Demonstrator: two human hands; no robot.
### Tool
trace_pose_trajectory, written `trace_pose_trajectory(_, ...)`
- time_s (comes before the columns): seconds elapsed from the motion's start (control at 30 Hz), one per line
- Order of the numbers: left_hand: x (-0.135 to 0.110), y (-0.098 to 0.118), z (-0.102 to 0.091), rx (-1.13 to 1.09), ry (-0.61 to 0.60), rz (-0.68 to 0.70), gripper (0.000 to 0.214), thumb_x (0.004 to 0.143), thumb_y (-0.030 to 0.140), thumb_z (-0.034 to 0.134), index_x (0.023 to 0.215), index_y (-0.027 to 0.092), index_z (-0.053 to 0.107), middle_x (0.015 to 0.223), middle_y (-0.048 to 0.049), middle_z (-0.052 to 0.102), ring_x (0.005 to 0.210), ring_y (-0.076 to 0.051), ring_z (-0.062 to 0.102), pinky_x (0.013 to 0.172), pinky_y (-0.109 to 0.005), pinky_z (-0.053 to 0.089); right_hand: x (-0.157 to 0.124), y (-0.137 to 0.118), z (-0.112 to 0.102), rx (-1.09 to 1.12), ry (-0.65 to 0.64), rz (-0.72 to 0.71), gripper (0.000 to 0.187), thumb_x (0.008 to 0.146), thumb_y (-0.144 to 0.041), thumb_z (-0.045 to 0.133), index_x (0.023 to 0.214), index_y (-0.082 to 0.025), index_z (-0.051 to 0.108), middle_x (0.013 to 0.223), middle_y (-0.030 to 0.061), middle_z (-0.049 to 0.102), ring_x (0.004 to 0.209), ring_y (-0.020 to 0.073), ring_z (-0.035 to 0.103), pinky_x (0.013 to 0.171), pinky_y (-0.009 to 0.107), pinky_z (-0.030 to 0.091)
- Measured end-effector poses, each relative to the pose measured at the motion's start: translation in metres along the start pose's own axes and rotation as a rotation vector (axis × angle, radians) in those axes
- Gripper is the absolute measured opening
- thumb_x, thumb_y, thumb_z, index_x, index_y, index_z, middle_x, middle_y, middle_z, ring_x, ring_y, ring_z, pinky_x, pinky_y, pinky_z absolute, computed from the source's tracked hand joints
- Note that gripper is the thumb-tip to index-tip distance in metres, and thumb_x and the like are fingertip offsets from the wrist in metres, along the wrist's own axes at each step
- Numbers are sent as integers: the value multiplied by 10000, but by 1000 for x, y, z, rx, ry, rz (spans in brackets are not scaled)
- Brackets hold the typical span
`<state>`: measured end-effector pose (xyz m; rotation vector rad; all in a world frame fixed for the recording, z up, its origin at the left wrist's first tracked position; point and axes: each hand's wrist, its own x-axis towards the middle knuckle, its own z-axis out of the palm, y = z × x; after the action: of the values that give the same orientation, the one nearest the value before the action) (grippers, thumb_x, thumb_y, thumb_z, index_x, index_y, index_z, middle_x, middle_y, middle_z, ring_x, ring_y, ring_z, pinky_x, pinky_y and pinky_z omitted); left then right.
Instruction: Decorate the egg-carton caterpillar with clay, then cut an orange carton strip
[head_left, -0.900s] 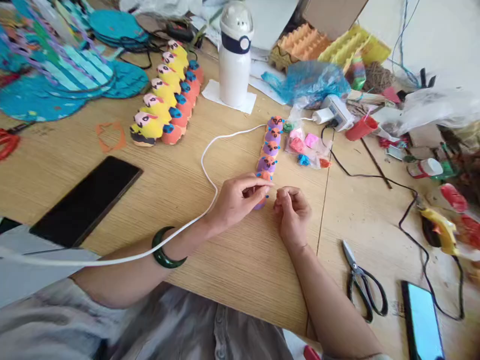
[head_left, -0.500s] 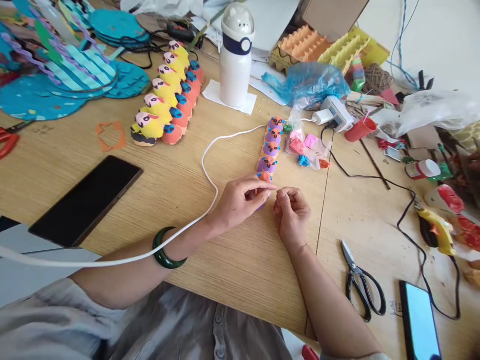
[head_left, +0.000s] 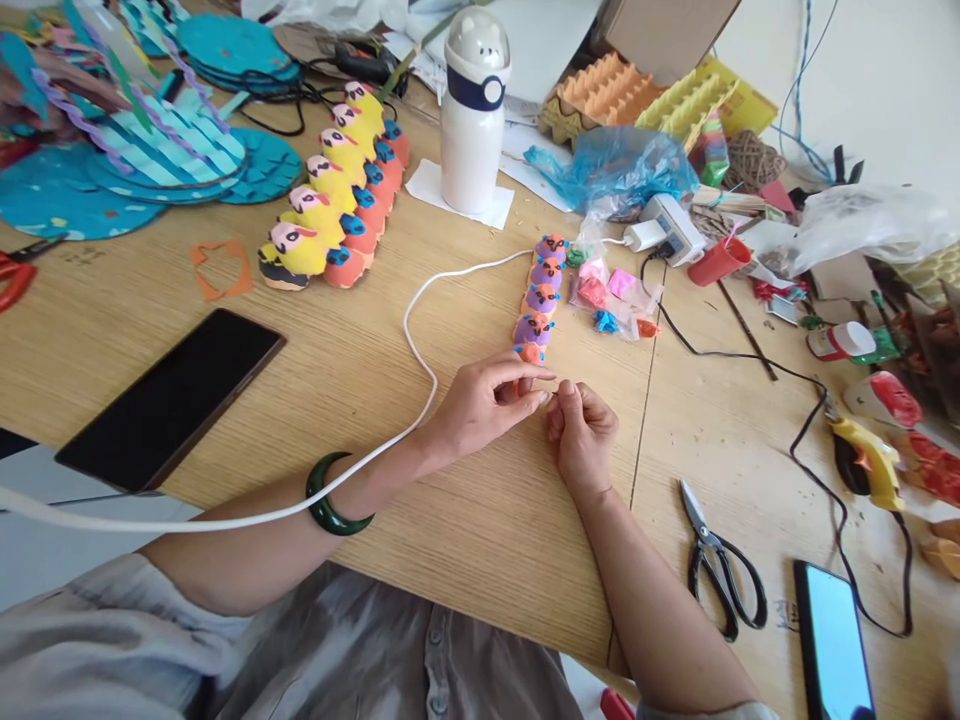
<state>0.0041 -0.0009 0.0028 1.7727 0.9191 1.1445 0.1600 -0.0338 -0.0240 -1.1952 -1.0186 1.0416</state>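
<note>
My left hand (head_left: 491, 402) reaches in from the left, index finger stretched out and thumb apart from it. Facing it, my right hand (head_left: 583, 432) is closed in a pinch, with a tiny dark bit at its fingertips, too small to name. The fingertips of both hands nearly meet. Just behind them lies a purple egg-carton strip (head_left: 534, 330) with orange clay faces and blue ears; my left hand hides its near end. To the strip's right are small lumps of pink clay (head_left: 593, 292) and blue clay (head_left: 606, 321) on or beside clear plastic.
Scissors (head_left: 712, 560) and a lit phone (head_left: 836, 640) lie at right, near a yellow-handled corded tool (head_left: 866, 460). A white cable (head_left: 420, 350) crosses my left forearm. A white bottle (head_left: 472, 130), yellow carton figures (head_left: 322, 210) and a dark phone (head_left: 172, 400) stand or lie around.
My left thumb and index finger have parted slightly; my right hand has shifted a little. At upper left, the blue striped craft piece has moved right, and a blurred shape like another person's hand appears there.
</note>
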Motion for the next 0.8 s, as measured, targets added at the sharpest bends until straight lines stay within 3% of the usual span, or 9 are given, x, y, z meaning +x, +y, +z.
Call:
trace_pose_trajectory(0.17, 0, 0, -1, 18, -9, 6, 213, 878, 146, 744, 1086, 161, 783, 844, -7, 682, 694, -93, 565, 647, -202, 478, 0, 0, 0, -9, -28, -6, 457, 924, -541, 682, 632, -204, 582, 454, -73, 439, 391, 69, 332, 398, 233, 256)
trace_pose_trajectory(0.3, -1, 0, -1, 34, -18, 27, 92, 886, 143, 744, 967, 155, 785, 831, -11, 714, 675, -89, 586, 639, -204, 474, 0, -1, 0, -47, -56, -12, 486, 920, -566, 674, 612, -207, 563, 452, -71, 432, 398, 70, 334, 415, 239, 257)
trace_pose_trajectory(0.47, -1, -2, 0, 8, 41, 67, 53, 907, 157, 731, 931, 159, 778, 867, -26, 755, 736, -101, 647, 671, -208, 492, 0, -1, -1, -46, -114, -31, 483, 979, -564, 583, 656, -205, 598, 493, -59, 460, 447, 80, 388, 473, 240, 333)
trace_pose_trajectory(0.8, 0, 0, -3, 43, 57, 29, 154, 956, 199, 668, 1049, 173, 789, 852, -22, 723, 666, -85, 572, 605, -200, 453, 2, -3, 2, 6, -6, -33, 281, 890, -478, 741, 830, -218, 651, 623, -59, 561, 476, 71, 459, 460, 216, 381)
